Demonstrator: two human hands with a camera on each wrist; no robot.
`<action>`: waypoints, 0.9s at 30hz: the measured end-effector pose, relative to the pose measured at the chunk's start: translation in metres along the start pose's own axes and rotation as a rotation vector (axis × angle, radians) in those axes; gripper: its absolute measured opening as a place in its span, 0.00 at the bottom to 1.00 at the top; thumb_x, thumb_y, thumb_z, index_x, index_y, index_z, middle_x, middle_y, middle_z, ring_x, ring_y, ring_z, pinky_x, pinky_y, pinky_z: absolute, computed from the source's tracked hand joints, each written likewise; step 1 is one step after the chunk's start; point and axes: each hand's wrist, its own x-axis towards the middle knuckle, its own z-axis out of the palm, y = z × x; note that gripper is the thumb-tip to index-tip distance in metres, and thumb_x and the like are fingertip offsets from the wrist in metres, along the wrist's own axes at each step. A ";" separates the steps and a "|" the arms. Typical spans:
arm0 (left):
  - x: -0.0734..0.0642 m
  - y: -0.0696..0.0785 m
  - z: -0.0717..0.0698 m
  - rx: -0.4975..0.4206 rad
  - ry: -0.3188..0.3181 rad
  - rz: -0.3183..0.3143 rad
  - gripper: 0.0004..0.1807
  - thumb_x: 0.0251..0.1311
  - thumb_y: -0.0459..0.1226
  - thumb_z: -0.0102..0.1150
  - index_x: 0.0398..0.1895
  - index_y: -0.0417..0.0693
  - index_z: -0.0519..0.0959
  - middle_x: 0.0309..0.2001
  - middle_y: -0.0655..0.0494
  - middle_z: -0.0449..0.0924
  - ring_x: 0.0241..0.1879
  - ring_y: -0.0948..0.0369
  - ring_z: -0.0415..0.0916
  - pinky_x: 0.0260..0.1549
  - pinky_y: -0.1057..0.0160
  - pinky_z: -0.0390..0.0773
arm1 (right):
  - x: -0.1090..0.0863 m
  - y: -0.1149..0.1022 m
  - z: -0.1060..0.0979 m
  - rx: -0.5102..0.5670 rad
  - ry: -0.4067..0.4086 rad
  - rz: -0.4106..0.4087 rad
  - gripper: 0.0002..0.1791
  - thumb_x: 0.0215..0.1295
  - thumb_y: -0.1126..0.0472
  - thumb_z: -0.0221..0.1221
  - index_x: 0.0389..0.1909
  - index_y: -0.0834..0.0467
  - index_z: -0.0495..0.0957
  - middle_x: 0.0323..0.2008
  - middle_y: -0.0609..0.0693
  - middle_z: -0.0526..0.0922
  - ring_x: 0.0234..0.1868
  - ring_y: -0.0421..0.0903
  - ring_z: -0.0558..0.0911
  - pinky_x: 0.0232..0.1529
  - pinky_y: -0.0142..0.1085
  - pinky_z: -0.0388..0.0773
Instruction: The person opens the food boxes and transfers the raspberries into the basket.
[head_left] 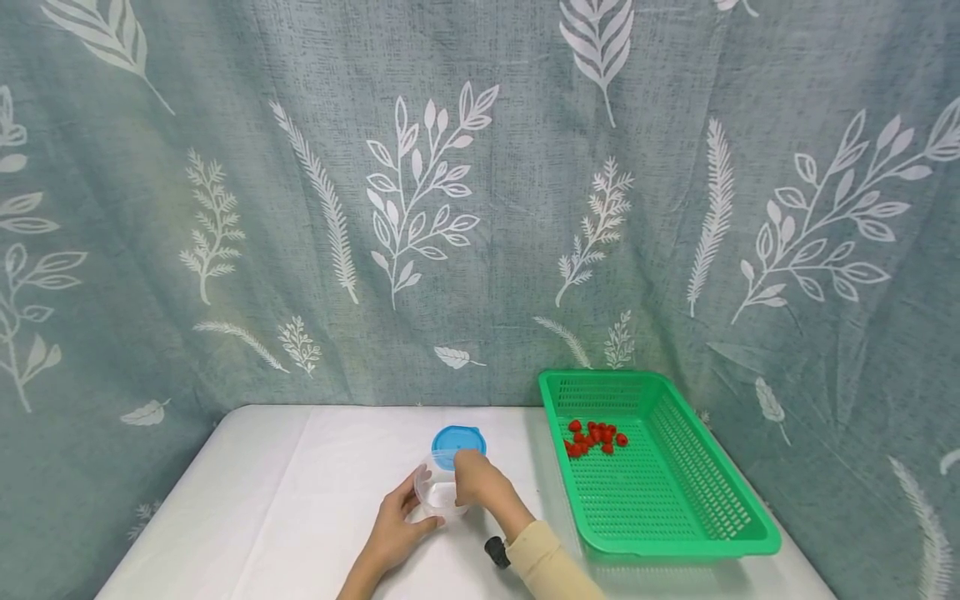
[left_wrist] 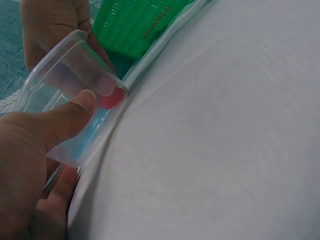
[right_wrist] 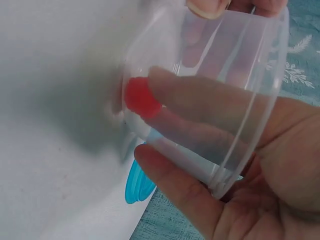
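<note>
A clear plastic tub [head_left: 437,497] stands on the white table, with my left hand [head_left: 397,529] gripping it from the left side. In the left wrist view the thumb [left_wrist: 70,117] presses along its outer wall. My right hand [head_left: 482,483] reaches over the rim into the tub. Down at the tub's bottom, its thumb and a finger pinch a small red berry [right_wrist: 142,96], seen through the clear wall. Another finger of that hand stays outside the wall. Just behind the tub lies a round blue lid [head_left: 459,437].
To the right stands a green perforated basket [head_left: 675,547], with several red berries [head_left: 596,435] gathered toward its far left. A patterned grey-green curtain [head_left: 480,208] hangs behind the white table [head_left: 285,500]. A black band [head_left: 497,552] sits by the right sleeve.
</note>
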 end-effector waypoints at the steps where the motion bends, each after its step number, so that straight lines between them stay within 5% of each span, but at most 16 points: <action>1: 0.000 0.000 0.000 0.002 0.001 -0.006 0.52 0.50 0.31 0.76 0.76 0.30 0.56 0.73 0.31 0.63 0.70 0.37 0.65 0.68 0.61 0.71 | 0.001 -0.001 0.001 -0.027 -0.004 0.008 0.15 0.45 0.72 0.76 0.32 0.66 0.80 0.28 0.54 0.83 0.27 0.43 0.77 0.33 0.37 0.86; 5: 0.001 -0.001 0.001 -0.004 0.000 -0.023 0.52 0.51 0.32 0.76 0.76 0.31 0.56 0.73 0.32 0.63 0.70 0.38 0.66 0.68 0.60 0.71 | 0.003 -0.002 0.002 -0.059 -0.014 0.030 0.16 0.46 0.72 0.76 0.34 0.67 0.81 0.31 0.56 0.84 0.30 0.44 0.78 0.38 0.40 0.88; 13: 0.002 -0.002 0.000 -0.009 -0.003 -0.045 0.52 0.52 0.31 0.75 0.77 0.33 0.56 0.74 0.33 0.62 0.72 0.39 0.64 0.69 0.60 0.70 | -0.004 0.002 0.003 0.100 0.012 -0.006 0.13 0.46 0.75 0.74 0.16 0.61 0.80 0.16 0.47 0.78 0.18 0.40 0.72 0.18 0.28 0.73; 21: 0.002 -0.003 0.001 -0.019 0.006 -0.027 0.51 0.51 0.30 0.75 0.76 0.31 0.57 0.73 0.32 0.63 0.71 0.38 0.64 0.69 0.61 0.71 | -0.002 0.007 0.005 0.093 0.022 -0.016 0.14 0.46 0.72 0.76 0.19 0.61 0.78 0.18 0.47 0.78 0.20 0.41 0.73 0.21 0.30 0.76; 27: 0.002 -0.001 -0.001 -0.054 0.006 -0.029 0.51 0.50 0.29 0.75 0.76 0.31 0.57 0.73 0.31 0.62 0.72 0.38 0.64 0.68 0.61 0.71 | 0.002 0.016 0.012 0.262 0.010 -0.022 0.10 0.49 0.71 0.75 0.21 0.59 0.82 0.18 0.44 0.75 0.22 0.40 0.70 0.21 0.28 0.70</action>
